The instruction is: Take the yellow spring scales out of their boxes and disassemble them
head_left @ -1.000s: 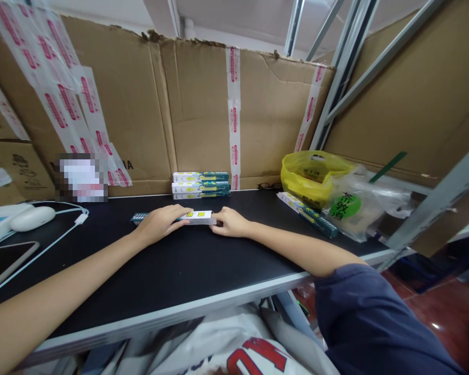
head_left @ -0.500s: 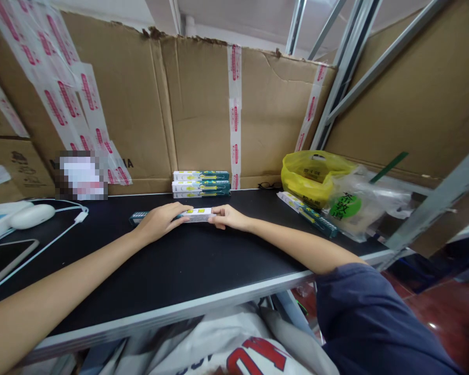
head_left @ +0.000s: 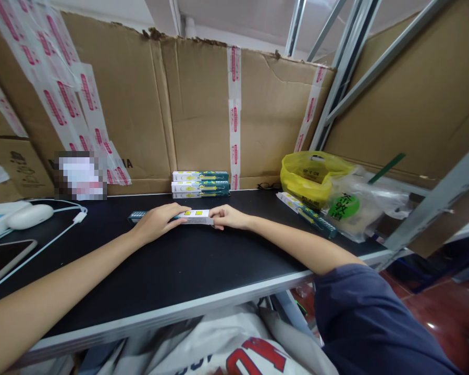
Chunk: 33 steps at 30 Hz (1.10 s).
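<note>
A long slim carton (head_left: 197, 214), white with yellow squares at its right part and dark green at its left end, lies crosswise on the black tabletop (head_left: 172, 276). My left hand (head_left: 160, 221) lies over its middle, with the thumb along the near side and the fingers on top, gripping it. At the white right end, my right hand (head_left: 225, 216) pinches the end of the carton with curled fingers. What its fingertips touch there is partly hidden. Behind the hands, a stack of similar cartons (head_left: 200, 185) rests against the cardboard wall.
On the right lie another such carton (head_left: 308, 214), a yellow plastic bag (head_left: 310, 177) and a clear bag with a green label (head_left: 354, 208). A phone (head_left: 8, 260), a white cable (head_left: 58, 232) and a white rounded device (head_left: 30, 216) occupy the left side. Cardboard (head_left: 203, 104) walls the back.
My right hand's fingers have curled in more tightly at the carton's right end. The carton and my left hand stay nearly in place.
</note>
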Motion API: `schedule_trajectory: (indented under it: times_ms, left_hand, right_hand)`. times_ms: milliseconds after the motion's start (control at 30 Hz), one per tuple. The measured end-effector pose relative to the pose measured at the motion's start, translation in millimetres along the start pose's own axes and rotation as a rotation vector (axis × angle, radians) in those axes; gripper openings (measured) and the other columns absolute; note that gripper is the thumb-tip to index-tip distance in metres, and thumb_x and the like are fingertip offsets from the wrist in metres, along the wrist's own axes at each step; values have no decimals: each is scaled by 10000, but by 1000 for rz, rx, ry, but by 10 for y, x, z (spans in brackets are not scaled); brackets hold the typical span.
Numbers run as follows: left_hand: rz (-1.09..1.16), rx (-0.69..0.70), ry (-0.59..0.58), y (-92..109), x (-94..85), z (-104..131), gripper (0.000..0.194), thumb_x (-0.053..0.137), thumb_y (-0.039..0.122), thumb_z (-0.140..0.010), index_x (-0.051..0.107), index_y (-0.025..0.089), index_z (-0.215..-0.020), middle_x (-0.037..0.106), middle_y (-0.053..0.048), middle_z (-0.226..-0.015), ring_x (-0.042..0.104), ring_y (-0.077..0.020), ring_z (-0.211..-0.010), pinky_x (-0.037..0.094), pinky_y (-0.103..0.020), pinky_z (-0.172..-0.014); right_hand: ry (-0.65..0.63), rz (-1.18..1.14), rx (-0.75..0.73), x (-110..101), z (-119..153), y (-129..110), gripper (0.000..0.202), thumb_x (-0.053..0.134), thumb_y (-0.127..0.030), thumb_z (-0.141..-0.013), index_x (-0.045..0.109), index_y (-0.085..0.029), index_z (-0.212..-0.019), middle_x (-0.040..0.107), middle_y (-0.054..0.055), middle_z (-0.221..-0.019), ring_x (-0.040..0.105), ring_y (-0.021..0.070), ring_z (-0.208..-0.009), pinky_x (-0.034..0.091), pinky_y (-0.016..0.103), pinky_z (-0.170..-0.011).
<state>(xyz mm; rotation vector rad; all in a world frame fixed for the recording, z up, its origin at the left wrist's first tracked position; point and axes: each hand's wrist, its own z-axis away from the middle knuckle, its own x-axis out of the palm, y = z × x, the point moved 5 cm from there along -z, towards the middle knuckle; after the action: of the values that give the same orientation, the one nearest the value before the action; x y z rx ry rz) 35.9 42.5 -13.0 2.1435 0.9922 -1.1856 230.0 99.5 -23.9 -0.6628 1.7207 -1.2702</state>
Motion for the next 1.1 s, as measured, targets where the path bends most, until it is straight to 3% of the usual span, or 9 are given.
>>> schedule_trajectory:
  times_ms: [200,433,600,867,1100]
  left_hand:
    - [19,-21,-10,-15,5,-10,477,371,517,-954,573,196,-1243,644,-81,-1172,612,-224,-1051,470,-330,-907]
    - [20,-28,-21,-30,6,-18,479,379,529,-944,585,211,-1238,651,-71,-1155,621,-224,-1033,474,-324,-889]
    - [11,-39,-38,-95,5,-9,478,377,540,-940,584,232,-1242,649,-61,-1166,617,-221,-1044,475,-313,-879]
    - [-61,-63,-49,-204,-23,10,506,348,559,-942,568,223,-1249,638,-66,-1203,607,-223,-1078,464,-309,-895]
    - [-161,-172,-102,-433,-89,64,517,317,567,-934,578,235,-1232,646,-66,-1200,614,-241,-1063,469,-315,-859]
  right_hand:
    - [19,-61,14,-36,-6,-3,155,648,-216,-670,581,-122,-773,591,-40,-556,455,44,-472,304,188,-484]
    - [61,-122,19,-39,-9,1,174,651,-187,-628,517,-148,-732,541,-70,-513,437,42,-461,295,183,-482]
    - [167,-96,-2,-125,-18,0,146,607,-184,-638,466,-168,-669,480,-88,-455,393,37,-438,288,175,-474]
    - [370,-78,24,-455,6,71,138,576,-173,-613,440,-180,-629,551,-57,-513,481,55,-434,413,171,-443]
    - [696,-205,51,-988,194,126,227,576,-251,-733,354,-201,-730,699,29,-810,668,127,-632,541,228,-487]
